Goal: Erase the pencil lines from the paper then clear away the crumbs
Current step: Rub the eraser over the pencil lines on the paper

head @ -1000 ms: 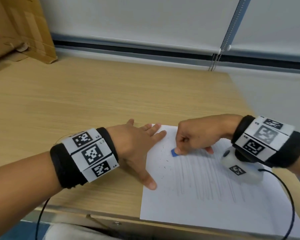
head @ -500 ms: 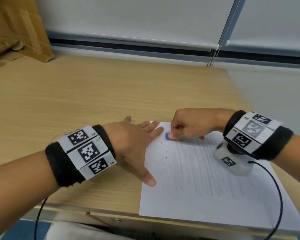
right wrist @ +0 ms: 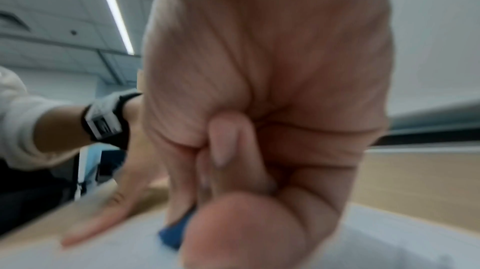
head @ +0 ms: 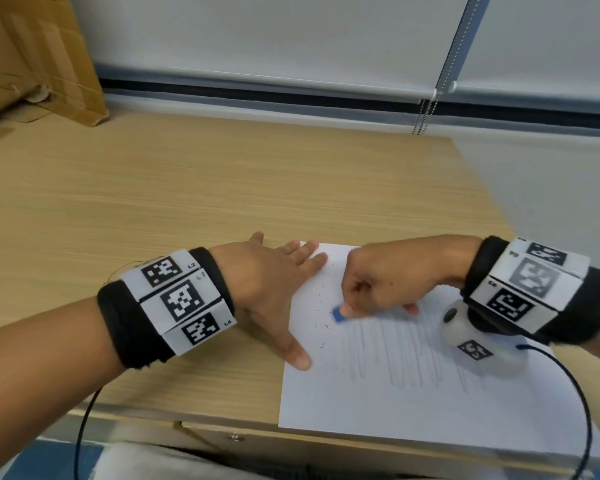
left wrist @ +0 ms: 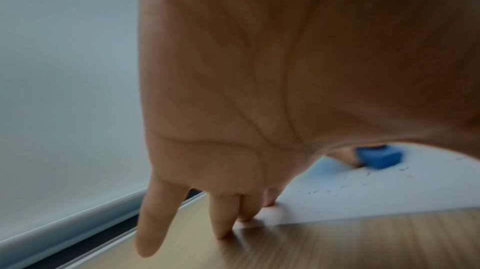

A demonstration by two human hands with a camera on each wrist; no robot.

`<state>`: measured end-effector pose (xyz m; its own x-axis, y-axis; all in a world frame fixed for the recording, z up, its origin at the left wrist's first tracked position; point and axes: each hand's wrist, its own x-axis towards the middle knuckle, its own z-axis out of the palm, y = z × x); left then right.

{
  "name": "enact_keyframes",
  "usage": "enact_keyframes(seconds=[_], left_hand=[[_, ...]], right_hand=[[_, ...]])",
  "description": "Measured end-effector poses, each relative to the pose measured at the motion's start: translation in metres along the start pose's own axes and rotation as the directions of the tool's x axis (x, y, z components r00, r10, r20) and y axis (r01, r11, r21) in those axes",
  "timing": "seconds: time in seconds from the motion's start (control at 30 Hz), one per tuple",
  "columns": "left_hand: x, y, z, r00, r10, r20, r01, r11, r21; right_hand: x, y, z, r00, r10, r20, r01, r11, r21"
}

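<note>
At lower right of the head view, a right hand (head: 388, 282) pinches a blue eraser (head: 337, 315) against the paper (head: 378, 407), mid-erasure, while the flat, spread left hand (head: 271, 289) pins its edge; the remaining pencil lines (head: 406, 362) likely need further strokes before the crumbs (head: 323, 344) are swept.

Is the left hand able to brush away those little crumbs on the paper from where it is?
Probably yes. The left hand lies flat on the paper's edge, and the crumbs sit right beside its fingers with nothing between.
</note>
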<state>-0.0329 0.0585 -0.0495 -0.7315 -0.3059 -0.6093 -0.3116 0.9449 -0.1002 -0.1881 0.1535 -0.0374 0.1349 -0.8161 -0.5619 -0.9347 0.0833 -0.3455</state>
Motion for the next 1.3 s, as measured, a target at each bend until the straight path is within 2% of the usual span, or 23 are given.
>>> enact_keyframes(seconds=[0.07, 0.1, 0.23, 0.27, 0.37, 0.4, 0.43, 0.53, 0.57, 0.7, 0.73, 0.87, 0.97, 1.03, 1.17, 1.3], left_hand=[[0.0, -0.001, 0.0, 1.0, 0.002, 0.002, -0.002, 1.0, -0.014], [0.0, -0.002, 0.001, 1.0, 0.002, 0.0, -0.002, 1.0, -0.016], [0.0, -0.001, 0.0, 1.0, -0.003, 0.006, 0.003, 1.0, -0.003], [0.0, 0.0, 0.0, 1.0, -0.005, 0.007, 0.005, 1.0, 0.002], [0.0, 0.0, -0.001, 1.0, -0.006, 0.007, 0.006, 1.0, 0.007], [0.001, 0.0, 0.0, 1.0, -0.004, 0.007, 0.004, 1.0, 0.005], [0.001, -0.001, 0.0, 1.0, -0.004, 0.011, 0.004, 1.0, 0.002], [0.001, 0.0, -0.001, 1.0, -0.008, 0.022, 0.008, 1.0, 0.008], [0.002, 0.0, -0.001, 1.0, -0.011, 0.024, 0.011, 1.0, 0.013], [0.002, 0.001, -0.001, 0.999, -0.017, 0.03, 0.017, 1.0, 0.023], [0.002, 0.0, -0.001, 0.999, -0.017, 0.03, 0.017, 1.0, 0.019], [0.001, 0.0, -0.002, 0.999, -0.016, 0.036, 0.016, 1.0, 0.004], [0.002, 0.001, -0.002, 0.999, -0.026, 0.042, 0.026, 1.0, 0.015], [0.002, 0.001, -0.002, 0.999, -0.027, 0.041, 0.027, 1.0, 0.014], [0.002, 0.002, -0.003, 0.999, -0.025, 0.044, 0.024, 1.0, 0.006], [0.002, 0.002, -0.002, 0.999, -0.027, 0.046, 0.027, 1.0, 0.001]], right_hand=[[0.001, 0.004, -0.001, 0.991, 0.002, -0.135, -0.003, 1.0, -0.011], [0.0, 0.004, 0.001, 0.989, 0.002, -0.145, -0.002, 1.0, 0.0], [-0.009, -0.004, 0.011, 0.999, 0.016, 0.04, -0.017, 1.0, 0.025], [-0.009, -0.004, 0.01, 0.999, 0.02, 0.034, -0.021, 1.0, 0.01], [-0.007, 0.002, 0.006, 0.991, 0.031, -0.131, -0.035, 0.999, -0.027], [-0.009, 0.001, 0.008, 0.988, 0.024, -0.149, -0.028, 0.999, -0.027], [-0.012, -0.001, 0.013, 0.992, 0.013, -0.125, -0.016, 1.0, -0.023], [-0.022, -0.011, 0.023, 0.999, -0.01, 0.052, 0.01, 1.0, 0.002], [-0.023, -0.013, 0.023, 0.998, -0.014, 0.064, 0.014, 1.0, -0.003], [-0.018, -0.008, 0.019, 0.987, -0.014, -0.161, 0.0, 0.996, -0.086], [-0.018, -0.009, 0.023, 0.985, -0.033, -0.17, 0.017, 0.995, -0.095], [-0.025, -0.018, 0.034, 0.996, -0.093, 0.018, 0.093, 0.995, -0.019], [-0.02, -0.013, 0.028, 0.997, -0.052, -0.065, 0.05, 0.998, -0.033], [-0.021, -0.014, 0.032, 0.991, -0.072, -0.11, 0.068, 0.997, -0.042], [-0.025, -0.022, 0.038, 0.992, -0.129, -0.004, 0.129, 0.992, 0.014], [-0.021, -0.017, 0.031, 0.991, -0.062, -0.122, 0.06, 0.998, -0.019]])
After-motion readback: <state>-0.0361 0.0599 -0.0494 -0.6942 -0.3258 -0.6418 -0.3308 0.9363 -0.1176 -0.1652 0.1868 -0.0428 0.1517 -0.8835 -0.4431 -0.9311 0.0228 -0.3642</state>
